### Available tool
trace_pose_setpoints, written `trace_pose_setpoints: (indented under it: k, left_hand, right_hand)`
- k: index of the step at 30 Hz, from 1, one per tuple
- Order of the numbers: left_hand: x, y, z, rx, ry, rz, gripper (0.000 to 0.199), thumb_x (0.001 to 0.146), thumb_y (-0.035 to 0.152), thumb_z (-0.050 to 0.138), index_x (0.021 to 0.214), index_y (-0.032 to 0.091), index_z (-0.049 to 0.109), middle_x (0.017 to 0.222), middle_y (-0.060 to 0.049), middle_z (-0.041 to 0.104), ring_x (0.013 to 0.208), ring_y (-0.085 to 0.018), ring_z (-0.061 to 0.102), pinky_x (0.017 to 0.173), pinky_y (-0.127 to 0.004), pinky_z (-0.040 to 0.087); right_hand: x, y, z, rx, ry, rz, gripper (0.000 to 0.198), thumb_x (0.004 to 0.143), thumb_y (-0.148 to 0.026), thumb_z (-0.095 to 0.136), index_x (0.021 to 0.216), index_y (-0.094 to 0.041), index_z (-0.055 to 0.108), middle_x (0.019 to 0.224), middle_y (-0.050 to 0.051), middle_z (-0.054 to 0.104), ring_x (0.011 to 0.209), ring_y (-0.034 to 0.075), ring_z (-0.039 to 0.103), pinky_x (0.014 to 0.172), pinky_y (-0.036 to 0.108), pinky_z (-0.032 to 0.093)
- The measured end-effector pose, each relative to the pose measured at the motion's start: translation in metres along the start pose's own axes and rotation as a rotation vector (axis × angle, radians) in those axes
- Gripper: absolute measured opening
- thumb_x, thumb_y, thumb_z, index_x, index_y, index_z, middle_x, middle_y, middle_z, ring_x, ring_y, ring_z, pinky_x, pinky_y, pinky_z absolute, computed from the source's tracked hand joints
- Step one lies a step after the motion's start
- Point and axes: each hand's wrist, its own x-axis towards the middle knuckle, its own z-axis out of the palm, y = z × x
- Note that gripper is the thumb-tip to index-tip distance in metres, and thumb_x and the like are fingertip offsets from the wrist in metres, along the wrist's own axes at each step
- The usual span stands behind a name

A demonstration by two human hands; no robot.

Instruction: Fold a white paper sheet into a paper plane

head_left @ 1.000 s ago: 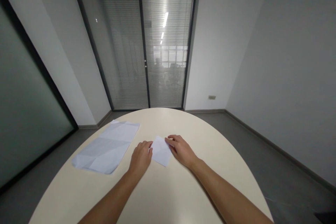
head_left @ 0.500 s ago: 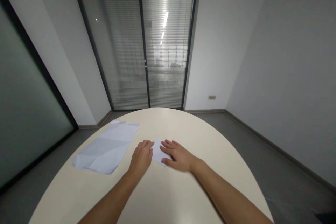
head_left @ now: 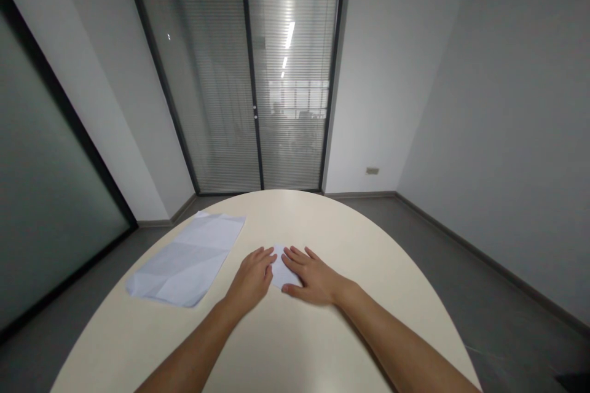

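A small folded sheet of white paper (head_left: 282, 275) lies flat on the cream round table (head_left: 295, 344), partly covered by both hands. My right hand (head_left: 313, 276) rests on its right side, fingers spread and palm down. At the paper's left edge is my left hand (head_left: 252, 273), its fingers stretched forward over that edge and the thumb close beside them. Neither hand lifts the paper. How many layers it has is hidden.
Larger creased white sheets (head_left: 188, 258) lie on the table's left side, near its rim. Beyond the table stands a glass door (head_left: 225, 86) with blinds, and a wall socket (head_left: 372, 171) shows low on the wall.
My left hand has shifted slightly right, covering more of the paper's left side. My right hand stays on the paper, its fingers a little more spread.
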Motion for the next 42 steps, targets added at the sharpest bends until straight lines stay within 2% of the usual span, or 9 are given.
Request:
trace_pose_setpoints:
  k: [8,18,27,36,42]
  left_hand:
    - [-0.001,0.005,-0.005,-0.029,0.046,0.017,0.034,0.093,0.017,0.05,0.12,0.02,0.069,0.128,-0.009,0.066,0.122,-0.024,0.057,0.108,-0.045,0.045]
    - [-0.005,0.016,-0.016,-0.035,-0.029,0.102,0.039,0.095,0.023,0.049,0.132,0.022,0.062,0.137,-0.008,0.062,0.129,-0.025,0.055,0.111,-0.049,0.042]
    - [-0.003,0.02,-0.02,-0.022,-0.044,0.132,0.038,0.096,0.026,0.05,0.132,0.021,0.062,0.138,-0.008,0.062,0.127,-0.025,0.055,0.11,-0.048,0.042]
    - [-0.001,0.026,-0.026,0.008,0.018,0.071,0.029,0.098,0.021,0.044,0.108,0.021,0.072,0.112,-0.007,0.072,0.105,-0.023,0.062,0.097,-0.043,0.047]
    - [-0.001,0.031,-0.031,0.16,0.022,0.043,0.026,0.094,0.02,0.046,0.08,0.019,0.068,0.083,-0.008,0.067,0.085,-0.023,0.062,0.083,-0.04,0.048]
  right_hand:
    - [-0.001,-0.002,0.001,-0.011,0.003,0.02,0.084,0.092,-0.063,0.05,0.157,-0.015,0.027,0.161,0.017,0.023,0.15,0.033,0.021,0.121,0.057,0.012]
    - [-0.002,-0.004,-0.001,-0.007,0.019,0.017,0.084,0.091,-0.061,0.052,0.157,-0.016,0.026,0.161,0.015,0.024,0.15,0.031,0.022,0.122,0.055,0.012]
    - [-0.001,-0.004,0.0,0.006,0.015,0.031,0.086,0.09,-0.061,0.052,0.158,-0.015,0.025,0.162,0.015,0.024,0.15,0.031,0.021,0.122,0.054,0.011]
    - [-0.002,-0.002,0.0,0.021,0.023,0.024,0.087,0.089,-0.06,0.056,0.157,-0.015,0.025,0.161,0.015,0.024,0.15,0.032,0.021,0.121,0.055,0.012]
    - [-0.002,-0.001,0.0,0.016,0.024,0.025,0.088,0.088,-0.061,0.056,0.157,-0.013,0.026,0.161,0.016,0.025,0.15,0.033,0.022,0.121,0.056,0.013]
